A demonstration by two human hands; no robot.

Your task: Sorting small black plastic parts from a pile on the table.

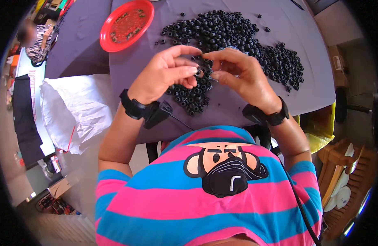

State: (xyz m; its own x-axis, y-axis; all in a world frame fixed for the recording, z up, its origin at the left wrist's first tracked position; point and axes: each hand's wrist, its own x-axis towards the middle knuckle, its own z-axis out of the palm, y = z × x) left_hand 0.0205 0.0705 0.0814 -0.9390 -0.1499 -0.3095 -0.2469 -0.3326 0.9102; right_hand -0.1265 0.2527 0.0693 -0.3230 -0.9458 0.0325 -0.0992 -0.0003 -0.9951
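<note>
Both hands are being held together just above a table covered with a grey-purple cloth. The left hand is being kept partly curled, its thumb and forefinger pinched toward the fingertips of the right hand, which is also being curled with the fingers bent inward. Something very small is being gripped where the fingertips meet, but what it is cannot be told. A large heap of black beads is being spread across the cloth, lying beneath and beyond the hands and trailing off to the right. A red plate is resting at the far left of the table. A white plastic bag is lying off the table's left side.
</note>
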